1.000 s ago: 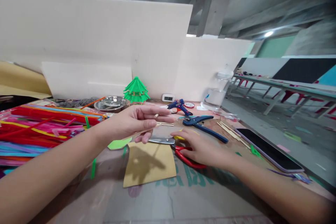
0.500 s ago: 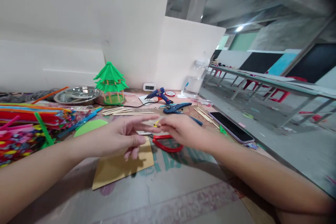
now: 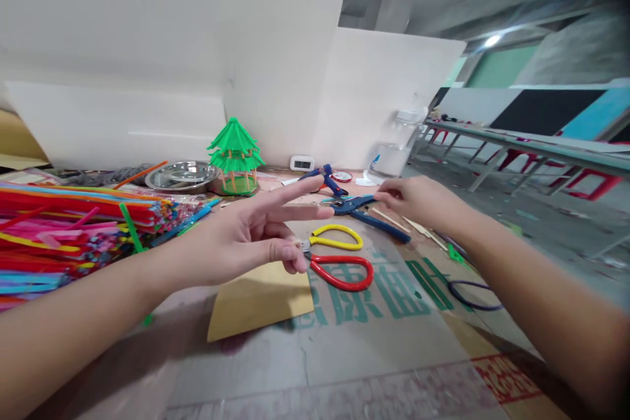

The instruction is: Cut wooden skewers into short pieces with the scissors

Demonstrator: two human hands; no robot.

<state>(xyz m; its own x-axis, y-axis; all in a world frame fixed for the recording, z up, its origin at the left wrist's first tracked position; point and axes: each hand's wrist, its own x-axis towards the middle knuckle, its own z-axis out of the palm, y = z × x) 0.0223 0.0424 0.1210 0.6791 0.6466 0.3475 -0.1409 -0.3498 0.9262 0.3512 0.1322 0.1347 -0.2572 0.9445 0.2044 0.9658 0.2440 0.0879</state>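
We see the left hand (image 3: 246,236) raised over the table (image 3: 354,354), index and middle fingers stretched out, the other fingers loosely curled, holding nothing. Just under its curled fingers lie the scissors (image 3: 339,259) with one yellow and one red loop, flat on the table, beside a brown card piece (image 3: 260,305). The right hand (image 3: 418,200) is further out to the right, fingertips pinched together at the blue cutter (image 3: 364,210); whether it actually holds something thin there we cannot tell. Thin wooden sticks (image 3: 394,220) lie just beside that hand. Behind: blue glue gun (image 3: 325,177), green paper pagoda (image 3: 235,157), metal dish (image 3: 182,177), clear bottle (image 3: 394,154). A heap of coloured pipe cleaners (image 3: 73,230) fills the left side. A dark wire loop (image 3: 472,295) lies under the right forearm.
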